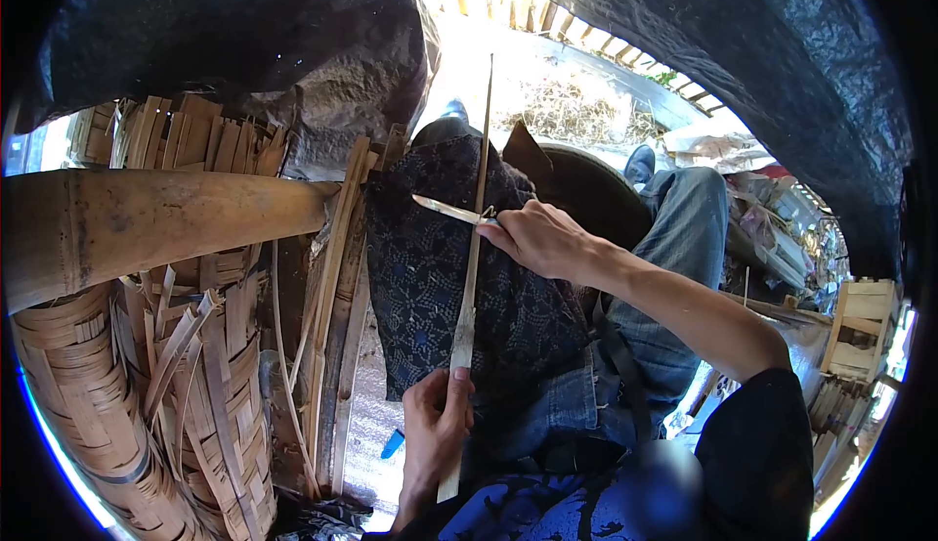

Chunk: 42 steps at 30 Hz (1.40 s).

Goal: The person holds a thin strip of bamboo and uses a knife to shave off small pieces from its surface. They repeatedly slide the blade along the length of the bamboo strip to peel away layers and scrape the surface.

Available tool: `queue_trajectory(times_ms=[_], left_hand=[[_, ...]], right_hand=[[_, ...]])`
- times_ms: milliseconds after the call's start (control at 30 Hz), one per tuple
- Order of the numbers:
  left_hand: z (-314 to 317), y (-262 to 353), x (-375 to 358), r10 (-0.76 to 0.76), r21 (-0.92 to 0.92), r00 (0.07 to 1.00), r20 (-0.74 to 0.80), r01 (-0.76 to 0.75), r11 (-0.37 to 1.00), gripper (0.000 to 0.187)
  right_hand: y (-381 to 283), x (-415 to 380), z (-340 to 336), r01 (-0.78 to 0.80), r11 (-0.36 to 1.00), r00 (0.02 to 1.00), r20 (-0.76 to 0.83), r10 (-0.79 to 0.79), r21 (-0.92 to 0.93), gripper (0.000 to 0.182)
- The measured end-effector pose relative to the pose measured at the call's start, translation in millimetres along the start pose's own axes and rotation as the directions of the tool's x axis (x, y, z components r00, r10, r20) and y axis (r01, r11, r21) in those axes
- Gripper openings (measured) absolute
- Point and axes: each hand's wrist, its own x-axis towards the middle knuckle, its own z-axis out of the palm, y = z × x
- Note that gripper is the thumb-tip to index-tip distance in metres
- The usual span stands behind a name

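A long, thin bamboo strip point(463, 341) runs upright through the view over my lap, tapering toward its far tip. Wrapped round its lower part is my left hand point(438, 422), thumb lying along the top. My right hand point(539, 238) is closed on a small knife point(446, 208), its blade pointing left and crossing the strip about midway. The right thumb sits right at the strip, and the knife's handle is mostly hidden in the fingers. Beneath both lies a dark blue patterned cloth point(420, 297), spread over my left leg.
At left stand large woven bamboo baskets point(88, 375) with loose slats, and a thick bamboo pole point(166, 228) juts in above them. Dark plastic sheeting point(723, 43) hangs overhead. A small blue object point(393, 443) is on the ground, and a wooden crate point(860, 326) stands at right.
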Motion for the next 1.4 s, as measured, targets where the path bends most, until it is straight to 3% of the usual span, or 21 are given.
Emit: queue_trajectory(times_ms=[33, 100, 200, 233, 267, 400, 467, 533, 567, 600, 633, 667, 733, 767, 800, 867, 1000, 1067, 1100, 1167, 1400], left_hand=[[-0.3, 0.0, -0.7, -0.008, 0.002, 1.0, -0.002, 0.008, 1.0, 0.038], [-1.6, -3.0, -7.8, -0.018, 0.002, 1.0, -0.004, 0.018, 1.0, 0.038], [-8.6, -10.7, -23.7, -0.048, -0.008, 0.999, 0.012, 0.048, 0.999, 0.037], [-9.4, -13.5, -27.8, -0.054, -0.017, 0.999, 0.002, 0.054, 0.998, 0.036], [-9.1, -15.1, -30.2, -0.053, -0.029, 0.999, -0.003, 0.053, 0.998, 0.034], [-10.5, -18.6, -29.8, -0.112, -0.114, 0.993, 0.046, 0.116, 0.987, 0.035], [-9.8, -22.5, -21.9, -0.103, -0.141, 0.993, 0.056, 0.11, 0.984, 0.034], [-6.3, -19.3, -9.8, -0.125, -0.171, 0.989, 0.076, 0.136, 0.976, 0.034], [-4.9, -16.1, -3.1, -0.135, -0.149, 0.988, 0.075, 0.145, 0.978, 0.035], [-4.1, -12.3, 3.3, -0.136, -0.155, 0.988, 0.071, 0.146, 0.977, 0.035], [-2.6, -8.4, 9.5, -0.116, -0.133, 0.99, 0.078, 0.126, 0.983, 0.036], [-1.1, -4.8, 14.9, -0.097, -0.109, 0.991, 0.087, 0.107, 0.988, 0.036], [3.1, 0.9, 22.2, -0.095, -0.1, 0.993, 0.076, 0.103, 0.99, 0.036], [4.4, 2.1, 24.6, -0.086, -0.085, 0.994, 0.064, 0.091, 0.992, 0.036], [4.5, 2.0, 26.0, -0.097, -0.076, 0.993, 0.063, 0.102, 0.992, 0.036], [4.4, 0.9, 27.2, -0.031, -0.007, 0.999, 0.039, 0.031, 0.999, 0.038], [6.1, -3.3, 30.7, 0.054, 0.102, 0.999, -0.007, -0.053, 0.993, 0.037], [4.9, -9.5, 32.6, 0.293, 0.478, 0.955, -0.036, -0.241, 0.845, 0.032], [6.5, -8.3, 31.7, 0.289, 0.482, 0.957, -0.03, -0.24, 0.843, 0.032], [12.8, -3.7, 28.8, 0.471, 0.611, 0.88, -0.063, -0.339, 0.715, 0.028], [16.7, -5.7, 14.3, 0.476, 0.655, 0.878, -0.045, -0.334, 0.678, 0.026]], right_hand=[[1.2, 3.2, -2.9, 0.002, 1.0, 1.0, -0.003, -0.002, -0.008, 0.049], [6.9, 13.9, -9.1, -0.207, 0.976, 0.967, 0.165, 0.194, 0.063, 0.048], [50.7, 33.3, -8.2, -0.145, 0.988, 0.988, 0.039, 0.147, -0.051, 0.057], [57.8, 37.4, -8.4, -0.027, 0.996, 0.999, -0.043, 0.023, -0.089, 0.058], [63.5, 43.4, -7.7, -0.027, 0.995, 0.999, -0.047, 0.023, -0.098, 0.058], [82.4, 80.2, -24.0, -0.285, 0.958, 0.959, 0.002, 0.285, -0.025, 0.052], [109.3, 102.5, -27.9, -0.397, 0.911, 0.889, -0.201, 0.412, 0.109, 0.052], [101.2, 101.3, -44.0, -0.257, 0.957, 0.773, -0.565, 0.288, 0.136, 0.053], [90.9, 92.3, -42.2, -0.184, 0.975, 0.805, -0.55, 0.222, 0.124, 0.051], [68.0, 73.6, -47.8, -0.268, 0.956, 0.919, -0.269, 0.29, 0.115, 0.05], [66.1, 58.5, -36.2, -0.143, 0.989, 0.973, -0.18, 0.144, 0.021, 0.051], [37.8, 39.5, -42.3, -0.257, 0.961, 0.962, -0.069, 0.265, 0.104, 0.051], [36.7, 12.1, -26.0, -0.08, 0.955, 0.982, -0.142, 0.125, 0.285, 0.051], [37.3, -0.2, -5.0, 0.3, 0.952, 0.793, -0.539, -0.282, -0.057, 0.048], [28.6, -12.3, -3.4, 0.295, 0.954, 0.797, -0.54, -0.272, -0.044, 0.048], [6.4, -35.8, -14.1, 0.024, 0.984, 0.988, -0.155, 0.003, 0.174, 0.044], [-0.1, -49.2, -4.0, 0.007, 0.997, 0.998, -0.066, -0.002, 0.072, 0.045], [0.8, -47.8, -3.6, -0.004, 0.998, 0.999, -0.052, 0.007, 0.063, 0.048], [0.7, -47.2, -4.3, -0.044, 0.997, 0.999, -0.003, 0.044, 0.068, 0.049], [-1.7, -44.1, -6.3, -0.082, 0.994, 0.996, 0.046, 0.079, 0.075, 0.051], [14.5, -22.6, -3.2, -0.155, 0.983, 0.985, 0.09, 0.147, 0.099, 0.056]])
